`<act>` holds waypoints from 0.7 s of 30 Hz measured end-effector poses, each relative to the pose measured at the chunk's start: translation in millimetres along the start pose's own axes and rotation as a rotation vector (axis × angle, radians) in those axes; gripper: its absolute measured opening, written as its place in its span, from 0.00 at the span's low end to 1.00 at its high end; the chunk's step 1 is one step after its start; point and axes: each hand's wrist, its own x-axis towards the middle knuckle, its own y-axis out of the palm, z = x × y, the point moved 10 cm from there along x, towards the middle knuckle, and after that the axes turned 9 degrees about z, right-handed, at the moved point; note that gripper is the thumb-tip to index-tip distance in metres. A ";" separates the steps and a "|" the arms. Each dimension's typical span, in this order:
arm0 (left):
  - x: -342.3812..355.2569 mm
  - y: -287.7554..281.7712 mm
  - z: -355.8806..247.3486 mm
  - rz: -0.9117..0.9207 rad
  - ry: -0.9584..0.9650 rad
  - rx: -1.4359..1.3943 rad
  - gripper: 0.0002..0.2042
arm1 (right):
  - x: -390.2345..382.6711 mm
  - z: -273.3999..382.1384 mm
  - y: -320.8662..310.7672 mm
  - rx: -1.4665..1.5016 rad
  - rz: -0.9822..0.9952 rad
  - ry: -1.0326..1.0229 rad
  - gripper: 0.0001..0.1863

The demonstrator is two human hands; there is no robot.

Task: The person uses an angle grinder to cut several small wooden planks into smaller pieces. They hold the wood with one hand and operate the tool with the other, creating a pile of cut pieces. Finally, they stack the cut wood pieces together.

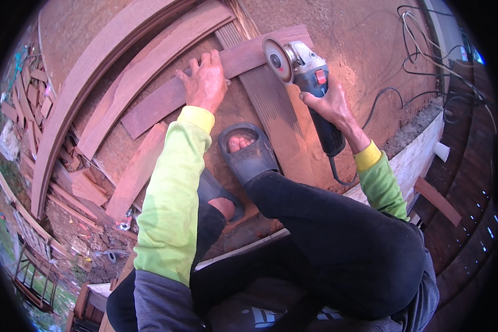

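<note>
Left hand is spread over the flat reddish board, probably bracing it where it lies across the ribbed plank, which likely props it; right hand wraps the angle grinder by its body, disc at the board's right part, contact unclear. Curved wooden pieces crowd the left. Grey slipper sits on the near side, a bit close to the disc, and the power cord loops by the right forearm.

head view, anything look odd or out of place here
Yes: an open slipper leaves toes bare near the grinder in the right hand, odd footwear for such a tool. Cords lie loosely tangled at the right, and orange dust covers part of the ribbed board.
</note>
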 end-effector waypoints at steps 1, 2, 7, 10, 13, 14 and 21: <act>-0.3 -0.2 -0.5 -0.004 0.001 0.011 0.35 | 0.4 -1.0 0.2 -0.001 -0.003 -0.003 0.36; -0.7 -0.5 -0.8 -0.007 0.001 0.023 0.33 | 0.7 -1.3 0.3 -0.002 -0.005 -0.006 0.36; 0.2 0.9 -0.4 -0.003 0.003 0.016 0.32 | 0.0 0.7 -0.9 -0.015 -0.001 0.013 0.36; 0.3 2.2 1.5 -0.002 0.000 0.017 0.33 | 0.7 2.4 -0.5 -0.020 -0.001 0.013 0.36; 0.3 1.9 0.7 0.003 0.001 0.010 0.33 | 0.8 1.7 -0.7 -0.013 -0.007 0.003 0.36; 0.1 1.6 0.7 0.002 0.001 0.008 0.33 | 1.1 1.8 -0.5 -0.009 -0.008 -0.004 0.36; -0.3 2.5 1.2 0.012 -0.006 -0.011 0.32 | 1.8 2.2 0.8 0.005 0.002 -0.015 0.35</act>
